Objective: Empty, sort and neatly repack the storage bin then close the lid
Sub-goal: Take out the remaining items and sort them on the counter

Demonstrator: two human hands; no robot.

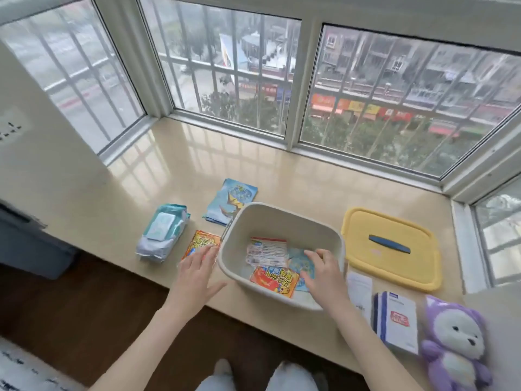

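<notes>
The beige storage bin (270,211) stands open on the window sill. Inside lie a white-and-red packet (267,251), an orange-red snack packet (275,280) and a light blue packet (298,259). My right hand (322,273) reaches into the bin, fingers bent down over the blue packet; whether it grips it is unclear. Left of the bin, my left hand (196,270) rests with straight fingers on an orange snack packet (201,241). The yellow lid (392,248) with a dark blue handle lies flat to the right of the bin.
A wet-wipes pack (162,232) and several blue packets (232,200) lie left of the bin. White leaflets (359,292), a stack of white-and-blue sachets (397,323) and a purple plush toy (454,342) sit at the right. Windows bound the sill behind.
</notes>
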